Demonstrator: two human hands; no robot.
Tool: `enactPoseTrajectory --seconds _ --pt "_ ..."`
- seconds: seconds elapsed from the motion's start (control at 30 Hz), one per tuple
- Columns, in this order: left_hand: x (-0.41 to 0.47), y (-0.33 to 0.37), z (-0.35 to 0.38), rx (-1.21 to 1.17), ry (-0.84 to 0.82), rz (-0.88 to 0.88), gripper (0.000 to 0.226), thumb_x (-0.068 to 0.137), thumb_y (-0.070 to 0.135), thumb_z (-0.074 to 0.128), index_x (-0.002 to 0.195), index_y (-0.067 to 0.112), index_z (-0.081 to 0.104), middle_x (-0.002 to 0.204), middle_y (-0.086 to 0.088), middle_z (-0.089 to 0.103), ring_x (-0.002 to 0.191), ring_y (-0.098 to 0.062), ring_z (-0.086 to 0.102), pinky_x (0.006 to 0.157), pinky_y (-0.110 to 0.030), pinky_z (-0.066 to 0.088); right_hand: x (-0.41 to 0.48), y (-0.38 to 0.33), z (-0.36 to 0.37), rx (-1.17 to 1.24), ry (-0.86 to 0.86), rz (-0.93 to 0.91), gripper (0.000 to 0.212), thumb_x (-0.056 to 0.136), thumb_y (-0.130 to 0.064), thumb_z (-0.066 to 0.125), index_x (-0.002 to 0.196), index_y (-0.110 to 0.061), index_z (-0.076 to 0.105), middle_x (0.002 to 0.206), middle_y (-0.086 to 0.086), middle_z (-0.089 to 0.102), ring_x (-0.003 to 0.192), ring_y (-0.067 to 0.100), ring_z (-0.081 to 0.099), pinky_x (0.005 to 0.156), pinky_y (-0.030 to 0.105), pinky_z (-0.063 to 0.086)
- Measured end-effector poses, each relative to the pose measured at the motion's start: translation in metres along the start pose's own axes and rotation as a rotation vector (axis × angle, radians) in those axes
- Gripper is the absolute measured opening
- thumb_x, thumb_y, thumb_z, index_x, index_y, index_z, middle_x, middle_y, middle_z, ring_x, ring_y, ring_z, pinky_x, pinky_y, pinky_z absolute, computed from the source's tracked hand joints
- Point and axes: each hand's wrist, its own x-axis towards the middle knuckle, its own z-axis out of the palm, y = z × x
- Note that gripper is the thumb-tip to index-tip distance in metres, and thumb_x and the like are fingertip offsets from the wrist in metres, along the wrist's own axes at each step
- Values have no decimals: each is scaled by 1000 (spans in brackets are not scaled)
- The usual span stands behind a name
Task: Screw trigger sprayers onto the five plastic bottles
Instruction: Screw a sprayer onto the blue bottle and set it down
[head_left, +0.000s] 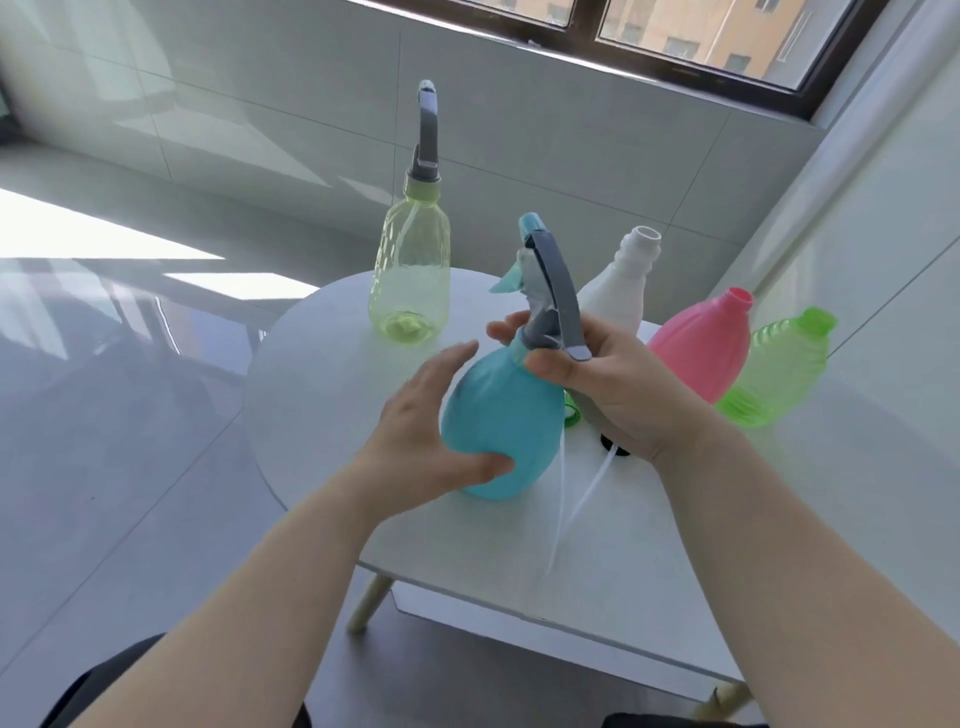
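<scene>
A round blue bottle (501, 415) stands tilted at the table's middle. My left hand (426, 431) cups its left side, thumb pressed on the lower body. My right hand (608, 384) grips the neck of the grey and blue trigger sprayer (550, 280) sitting on that bottle. A yellow-green clear bottle (410, 270) with a grey sprayer (427, 130) on top stands at the far side. White (618, 283), pink (701, 348) and green (779, 369) bottles stand at the right with open necks.
Loose sprayer parts lie behind my right wrist: a green cap (571, 415), a black cap (615, 446) and clear dip tubes (576, 509). The white round table (322, 384) has wooden legs. A tiled wall and a window are behind it.
</scene>
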Motion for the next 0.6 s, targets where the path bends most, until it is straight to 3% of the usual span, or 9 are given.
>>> enactPoseTrajectory --seconds 0.13,0.23,0.3,0.4,0.5,0.6 --pt "6 1 7 -165 -26 -62 82 45 31 73 115 46 32 106 20 49 94 11 49 69 -3 42 6 -2 0 42 -20 19 20 68 -5 59 86 -15 56 92 0 63 88 4 62 83 17 50" --pt "2 3 21 19 179 -112 88 47 37 80 120 38 31 108 17 44 107 -9 45 91 -25 39 8 9 12 -28 142 -69 21 75 1 61 82 -17 52 86 -5 64 93 10 61 88 28 49" --pt "-3 7 26 148 265 -113 98 49 42 77 131 31 24 117 15 37 114 -10 34 96 -28 27 9 17 18 -49 235 -120 24 75 -2 64 80 -20 50 83 -8 65 91 14 60 88 34 49" --pt "-6 4 13 150 125 -63 106 43 55 73 132 40 18 115 24 28 116 -3 26 100 -25 20 8 13 9 46 95 -71 23 69 -7 66 85 -18 53 86 -9 68 92 9 62 86 26 51" --pt "-4 5 -6 73 -53 -20 87 39 56 62 112 60 17 117 36 28 123 -6 29 105 -26 22 8 6 -6 72 -70 38 24 73 -5 60 94 -16 57 101 1 62 101 12 59 89 22 49" --pt "0 6 -6 -24 -104 -39 83 41 43 65 109 59 21 116 25 41 110 5 40 88 -8 32 9 6 -9 105 -93 68 27 70 -7 56 95 -18 59 103 0 63 101 11 60 90 22 49"
